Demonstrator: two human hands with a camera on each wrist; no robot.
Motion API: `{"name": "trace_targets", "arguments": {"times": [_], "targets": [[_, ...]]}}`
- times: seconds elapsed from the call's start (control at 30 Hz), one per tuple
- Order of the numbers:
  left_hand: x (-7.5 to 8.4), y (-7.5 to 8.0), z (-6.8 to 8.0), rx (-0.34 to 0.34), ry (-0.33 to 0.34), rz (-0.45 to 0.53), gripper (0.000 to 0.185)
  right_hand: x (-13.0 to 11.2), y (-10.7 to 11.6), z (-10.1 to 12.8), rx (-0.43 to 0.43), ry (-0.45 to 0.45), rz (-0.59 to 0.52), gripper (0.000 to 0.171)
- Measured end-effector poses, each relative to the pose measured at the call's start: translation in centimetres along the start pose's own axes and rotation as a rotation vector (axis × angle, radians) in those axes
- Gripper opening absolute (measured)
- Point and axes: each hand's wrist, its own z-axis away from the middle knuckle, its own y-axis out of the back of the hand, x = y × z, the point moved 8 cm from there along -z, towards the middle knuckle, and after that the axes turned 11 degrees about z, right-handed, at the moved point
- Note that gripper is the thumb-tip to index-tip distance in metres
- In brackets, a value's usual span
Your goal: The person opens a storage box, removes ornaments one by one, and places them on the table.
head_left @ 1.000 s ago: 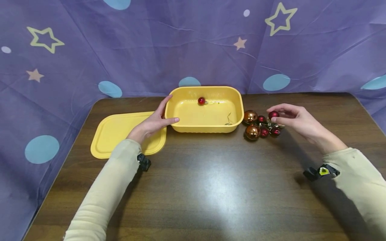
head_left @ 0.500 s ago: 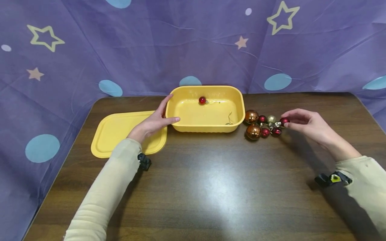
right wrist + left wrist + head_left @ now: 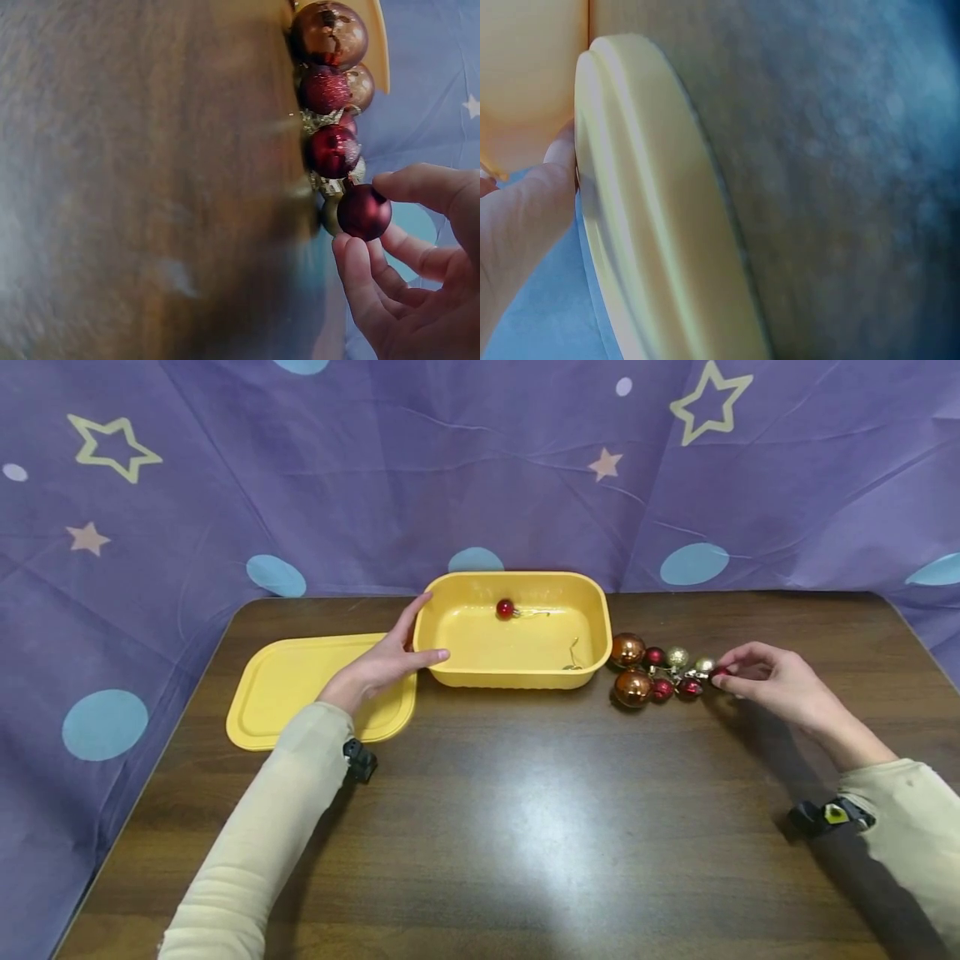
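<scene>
- My right hand pinches a small dark red ball between thumb and fingertips; its surface is matte and round, with a gold cap end facing the cluster.
- The red ball sits at the right end of the ball cluster, low over the table, just beside a small gold ball.
- The cluster holds two larger copper balls with a glossy, mottled finish, several small red balls, some glittered, and pale gold ones.
- My left hand rests with straight fingers against the left wall of the yellow tub, thumb along its front corner; it grips nothing.
- The tub is smooth plastic, rectangular with rounded corners; one shiny red ball lies inside near the back wall.
- The flat yellow lid lies left of the tub, under my left wrist.
- Compared with half a second ago, my right hand and the red ball are lower and farther right; the left hand is unchanged.
</scene>
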Motion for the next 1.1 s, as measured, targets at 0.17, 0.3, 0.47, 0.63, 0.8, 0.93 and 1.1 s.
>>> {"name": "trace_targets", "arguments": {"times": [0.17, 0.3, 0.47, 0.63, 0.8, 0.93, 1.1], "targets": [[0.0, 0.0, -0.1, 0.004, -0.007, -0.003, 0.091, 0.3, -0.5, -0.2, -0.015, -0.023, 0.037, 0.031], [0.0, 0.0, -0.2, 0.004, -0.009, -0.004, 0.091, 0.3, -1.0, -0.1, -0.048, -0.041, 0.029, 0.033], [-0.1, 0.0, -0.2, -0.003, -0.004, 0.020, 0.091, 0.0, -1.1, 0.1, -0.056, -0.039, 0.074, 0.035], [0.0, 0.0, -0.1, -0.001, 0.000, 0.015, 0.091, -0.1, -1.4, 0.0, -0.072, -0.033, 0.145, 0.037], [0.1, 0.1, -0.1, 0.006, 0.004, -0.007, 0.091, -0.2, -1.5, 0.0, -0.090, -0.038, 0.167, 0.041], [0.1, 0.1, 0.0, 0.005, -0.001, -0.015, 0.091, 0.0, -1.3, 0.0, -0.094, -0.060, 0.139, 0.049], [0.1, -0.1, -0.2, -0.010, -0.032, 0.024, 0.091, 0.4, -1.0, 0.0, -0.100, -0.086, 0.076, 0.055]]}}
